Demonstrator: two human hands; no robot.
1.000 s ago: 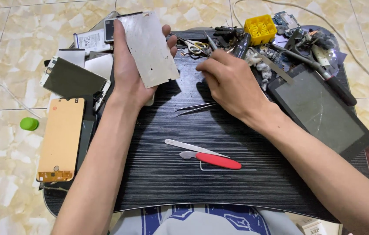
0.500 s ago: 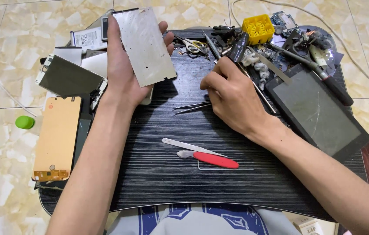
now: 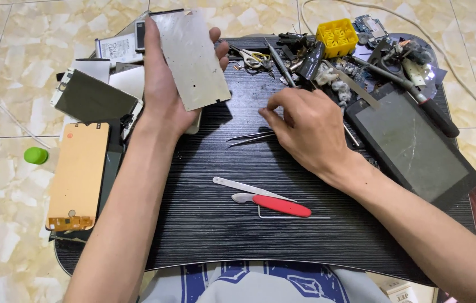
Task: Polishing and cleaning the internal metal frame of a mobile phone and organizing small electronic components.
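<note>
Fingers [image 3: 274, 112] of right hand [image 3: 305, 132] slid left, off tool pile [image 3: 316, 70].

Table [image 3: 204, 224] sits on the floor [image 3: 2, 33]. Left hand [image 3: 165, 95] at far left of the table, holding a metal plate [image 3: 193, 56] raised over the far edge. Right hand [image 3: 305, 129] at centre, fingertips down on the table. Tweezers [image 3: 252, 137] lie just left of the right hand, between the two hands. Nearer, at centre: a flat pry strip [image 3: 246, 187], then a handled pry tool [image 3: 274, 205] just nearer than it. Tablet [image 3: 412, 146] on the right side. Screen panel [image 3: 78, 174] on the left edge, another panel [image 3: 94, 101] farther along. Parts box [image 3: 337, 36] and scissors [image 3: 252, 56] at the far edge. Small cap [image 3: 35, 155] on the floor, left of the table.
</note>
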